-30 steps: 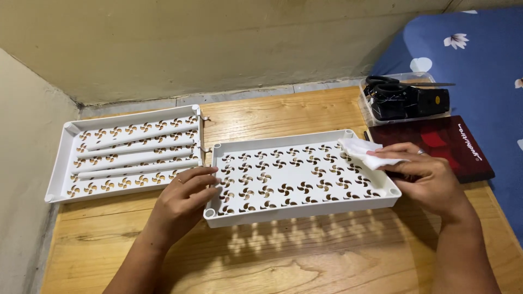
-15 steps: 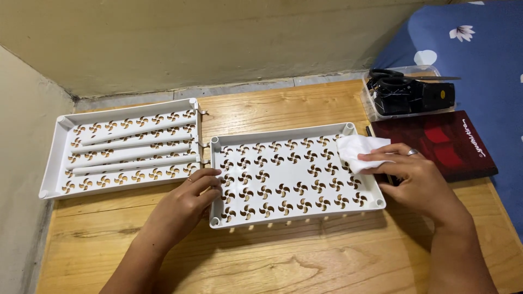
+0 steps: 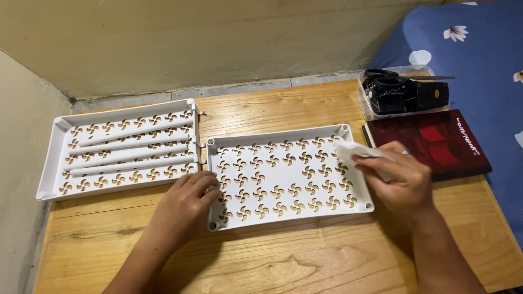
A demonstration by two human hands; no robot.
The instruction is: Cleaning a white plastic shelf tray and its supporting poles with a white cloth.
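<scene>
A white plastic tray (image 3: 283,174) with pinwheel-shaped cut-outs lies flat on the wooden table (image 3: 305,256). My left hand (image 3: 188,204) rests on its left rim and holds it down. My right hand (image 3: 400,177) grips a crumpled white tissue (image 3: 351,151) and presses it on the tray's right end. A second white perforated tray (image 3: 122,147) lies to the left, with three white rods (image 3: 131,158) lying lengthwise in it.
A dark red book (image 3: 430,144) lies at the table's right edge. Behind it a clear box (image 3: 403,92) holds scissors and black items. A blue flowered cloth (image 3: 479,60) lies to the right. Walls close off the back and left.
The near tray, slightly raised at first, now lies flat on the table. My right hand with the tissue has stayed at the tray's right end, shifting a little.
</scene>
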